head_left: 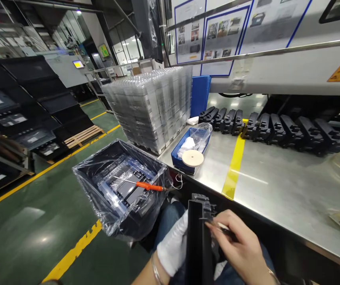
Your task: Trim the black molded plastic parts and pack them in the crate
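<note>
A long black plastic part point(196, 241) stands upright over my lap, with small ribbed features at its top. My left hand point(174, 245), in a white glove, is wrapped round its left side. At its right side, my bare right hand point(238, 241) pinches a thin dark tool point(228, 231) whose tip is close to the part's upper edge. The tool's exact kind is unclear.
A plastic-lined crate point(122, 190) at left holds black parts, with an orange-handled tool point(149, 186) across it. On the metal bench point(265, 178) sit a blue bin point(178, 158), a round cream disc point(192, 158) and a row of black parts point(277, 128). Clear trays point(155, 107) stand stacked behind.
</note>
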Demonstrator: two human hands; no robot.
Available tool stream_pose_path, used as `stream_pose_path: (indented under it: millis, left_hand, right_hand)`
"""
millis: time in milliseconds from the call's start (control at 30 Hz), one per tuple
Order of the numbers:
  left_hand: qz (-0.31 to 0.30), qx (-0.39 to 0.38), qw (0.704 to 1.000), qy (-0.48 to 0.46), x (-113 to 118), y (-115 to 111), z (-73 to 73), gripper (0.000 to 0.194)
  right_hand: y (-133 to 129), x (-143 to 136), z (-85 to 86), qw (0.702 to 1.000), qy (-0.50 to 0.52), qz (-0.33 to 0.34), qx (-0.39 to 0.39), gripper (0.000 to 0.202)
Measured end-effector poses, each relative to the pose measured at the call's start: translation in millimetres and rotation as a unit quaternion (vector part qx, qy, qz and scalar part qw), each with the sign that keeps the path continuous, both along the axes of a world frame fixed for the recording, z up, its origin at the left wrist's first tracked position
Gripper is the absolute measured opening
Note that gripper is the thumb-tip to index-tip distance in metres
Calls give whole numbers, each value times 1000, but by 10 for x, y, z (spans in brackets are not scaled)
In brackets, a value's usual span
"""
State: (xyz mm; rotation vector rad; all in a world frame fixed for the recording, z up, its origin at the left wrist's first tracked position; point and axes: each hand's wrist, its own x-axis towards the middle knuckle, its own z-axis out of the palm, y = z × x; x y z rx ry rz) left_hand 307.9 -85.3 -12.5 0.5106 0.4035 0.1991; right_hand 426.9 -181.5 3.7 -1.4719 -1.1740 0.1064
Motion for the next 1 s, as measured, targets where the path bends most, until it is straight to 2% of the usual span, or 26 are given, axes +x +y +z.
stream_pose_path:
  millis: [67, 133, 267, 367, 433, 500, 600, 667, 700, 800, 900, 1000]
  left_hand:
    - [-12, 64, 998, 3, -24, 58, 128, 53]
    - [-20, 136, 990, 21, -40, 116, 192, 64]
    - [-77, 229, 964, 108, -59, 190, 169, 97]
    - [-121, 249, 953, 121, -71, 211, 147, 106]
    - [-122, 243, 956, 112, -72, 215, 154, 102]
    - [-111, 235, 959, 111, -61, 209, 172, 99]
    - [-104, 228, 960, 121, -31, 185, 206, 100]
    - [-105, 199, 969, 100, -21, 179, 225, 90]
    - [-104, 168, 976, 90, -22, 183, 231, 78]
    - [-142, 5, 985, 94, -27, 204, 220, 43]
    - [-154, -114, 979, 64, 19, 172, 145, 42]
    - [-148, -142, 978, 35, 91, 53, -32, 38]
  right_hand:
    - [-109, 81, 48, 998, -23, 50, -21, 19]
    - [-210, 236, 103, 993, -61, 84, -54, 16]
    - [-334, 610, 273, 969, -196, 108, -109, 12]
    - [-379, 778, 438, 939, -271, 158, -140, 14]
    - [-403, 818, 520, 926, -280, 189, -171, 18]
    - [-413, 825, 553, 921, -272, 202, -192, 20]
    - [-393, 813, 526, 929, -274, 174, -177, 17]
    - [-378, 802, 497, 934, -278, 157, -163, 17]
    - [-380, 795, 491, 934, -273, 160, -164, 18]
    - [-425, 765, 510, 945, -226, 166, -166, 19]
    - [-479, 711, 555, 971, -184, 92, -120, 17]
    - [-502, 611, 567, 978, -172, 65, -100, 17]
